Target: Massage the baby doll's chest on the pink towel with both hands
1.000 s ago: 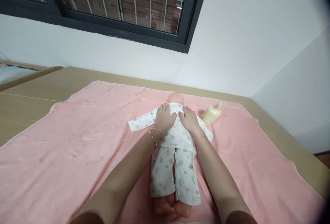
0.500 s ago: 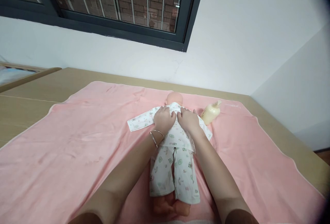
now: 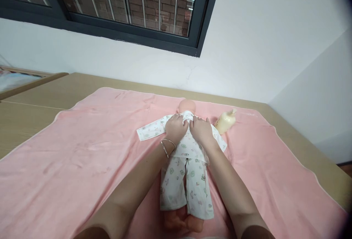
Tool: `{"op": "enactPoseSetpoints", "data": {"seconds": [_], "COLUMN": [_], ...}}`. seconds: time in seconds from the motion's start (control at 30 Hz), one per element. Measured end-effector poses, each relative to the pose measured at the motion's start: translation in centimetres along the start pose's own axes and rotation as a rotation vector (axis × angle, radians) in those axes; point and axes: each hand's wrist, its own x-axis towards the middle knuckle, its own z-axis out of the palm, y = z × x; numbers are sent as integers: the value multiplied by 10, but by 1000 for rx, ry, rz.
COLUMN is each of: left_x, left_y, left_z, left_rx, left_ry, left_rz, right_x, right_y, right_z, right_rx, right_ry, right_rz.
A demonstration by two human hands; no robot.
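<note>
A baby doll (image 3: 187, 105) lies on its back on a pink towel (image 3: 82, 151), head toward the wall, bare feet toward me. It wears a white printed top and matching trousers (image 3: 184, 184). My left hand (image 3: 176, 128), with bangles at the wrist, rests on the doll's chest at the left of the collar. My right hand (image 3: 202, 129) rests on the chest at the right. On both hands the fingers curl onto the top's fabric near the neckline. An empty sleeve (image 3: 150, 130) lies flat to the left.
A cream-coloured bottle (image 3: 226, 120) lies on the towel just right of the doll's shoulder. The towel covers a wooden table (image 3: 33, 99) set against a white wall under a barred window. A wall corner stands at the right.
Both hands slid a little up the doll's chest toward the collar, fingers curling on the fabric. The doll and bottle stayed in place.
</note>
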Motion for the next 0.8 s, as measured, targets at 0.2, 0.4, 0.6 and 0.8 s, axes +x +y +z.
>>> {"op": "enactPoseSetpoints", "data": {"seconds": [0.2,0.4,0.6,0.8], "left_x": [3,6,5,0], "left_y": [-4,-8,-3,2], "left_z": [5,6,-2,-3], "left_rx": [-32,-55,-50,-17], "left_ry": [-28,-95,-33,-3], "left_rz": [11,55,89,-22], "right_x": [8,14,5,-2], "right_y": [10,17,5,-6], "right_z": [9,19,5,-2], "right_rx": [108,151,12,-30], "right_ry": [-68,-100,-32,20], "right_rz": [58,43,-24,19]}}
